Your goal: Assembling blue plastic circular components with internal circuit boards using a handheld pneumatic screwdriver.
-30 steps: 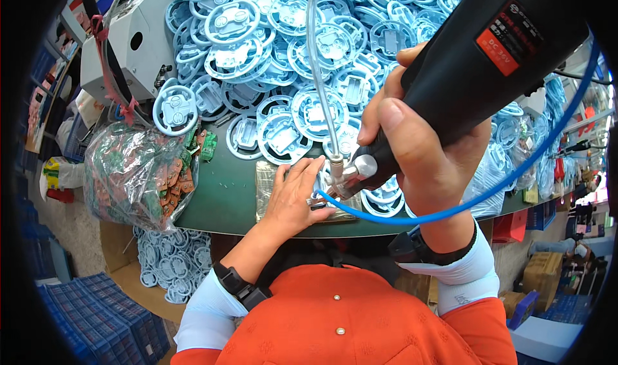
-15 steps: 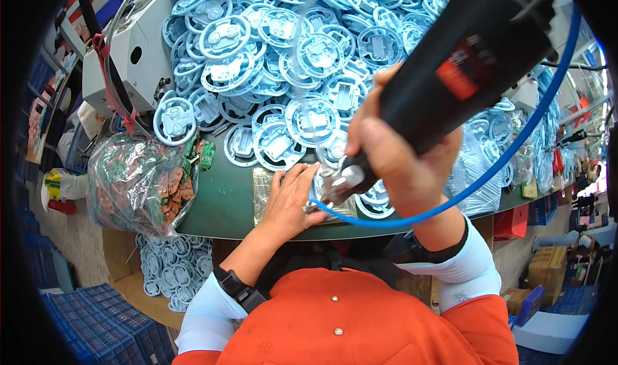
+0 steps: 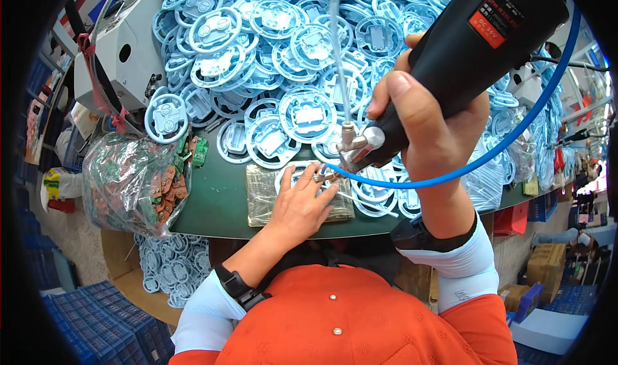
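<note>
I watch through the left of two head-worn fisheyes, placed above the near edge of the worktop [image 3: 212, 201]. It faces steeply down, so I see the wearer's orange top [image 3: 364, 307] just this side of the worktop and floor [image 3: 82, 252] beside it. The black tool [image 3: 479, 65] over the worktop looms nearest; the worktop itself lies farther below, its edge bowed.

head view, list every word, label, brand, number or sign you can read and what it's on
Black power tool: black-and-red label with pale letters and numbers, some legible; wording not copied here.
Pale right sleeve: small dark marking, too small to read.
Elsewhere: nothing large or sharp enough to read.
</note>
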Demonstrator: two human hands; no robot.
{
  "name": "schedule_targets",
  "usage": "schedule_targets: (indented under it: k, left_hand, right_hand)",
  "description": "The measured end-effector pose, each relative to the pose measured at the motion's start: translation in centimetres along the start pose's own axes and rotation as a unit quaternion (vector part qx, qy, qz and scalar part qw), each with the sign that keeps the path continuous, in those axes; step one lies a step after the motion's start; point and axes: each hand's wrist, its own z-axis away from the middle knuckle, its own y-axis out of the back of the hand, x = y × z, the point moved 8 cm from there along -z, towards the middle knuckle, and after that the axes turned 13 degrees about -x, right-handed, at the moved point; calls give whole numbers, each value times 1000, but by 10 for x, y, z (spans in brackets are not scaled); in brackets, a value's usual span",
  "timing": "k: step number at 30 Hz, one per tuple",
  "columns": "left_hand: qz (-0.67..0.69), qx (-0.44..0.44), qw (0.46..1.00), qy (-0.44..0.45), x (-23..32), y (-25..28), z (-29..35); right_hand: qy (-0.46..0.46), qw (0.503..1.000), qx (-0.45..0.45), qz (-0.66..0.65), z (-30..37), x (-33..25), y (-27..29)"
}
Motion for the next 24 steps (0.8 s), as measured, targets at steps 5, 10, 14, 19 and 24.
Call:
schedule_targets:
  k: [5, 10, 14, 19, 24]
  left_hand:
    - [17, -15, 1000, 5, -3, -3, -1]
    - [32, -28, 999, -1, -3, -4, -4]
    - [19, -30, 999, 8, -6, -4, -3]
    - [123, 128, 984, 34, -22, 18, -2]
    - [-43, 109, 992, 57, -49, 37, -7]
  right_hand:
    - [-16, 1000, -5, 3, 4, 11, -5]
    - [-21, 999, -2, -28, 8, 20, -6]
    - [-4, 999, -28, -16, 1, 13, -4]
    - [-30, 997, 0, -67, -11, -6, 3]
    - [44, 996, 4, -82, -34, -41, 31]
